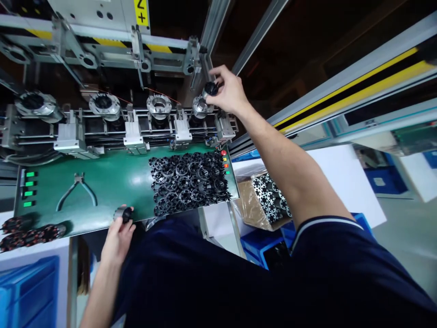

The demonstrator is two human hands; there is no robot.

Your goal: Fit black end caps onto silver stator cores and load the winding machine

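My right hand [229, 91] grips a black-ended motor stator core [210, 88] between thumb and fingers, just above the rightmost round metal holder [202, 107] of the machine. Whether core and holder touch, I cannot tell. Down at the table's front edge, my left hand [118, 239] pinches another stator core [123, 214], grey-sided with a black end. The second holder from the right [159, 105] shows an open ring. Black parts sit in the two holders farther left [104, 105]. Many black plastic end pieces [186, 180] lie massed on the green tabletop [112, 182].
Blue-handled cutters [78, 189] lie on the left of the table. Wound cores [34, 234] stand at its left front corner, near green buttons [30, 184]. A box of bare cores [268, 196] is below right; blue bins [30, 291] stand lower left. A metal frame post [218, 23] rises at right.
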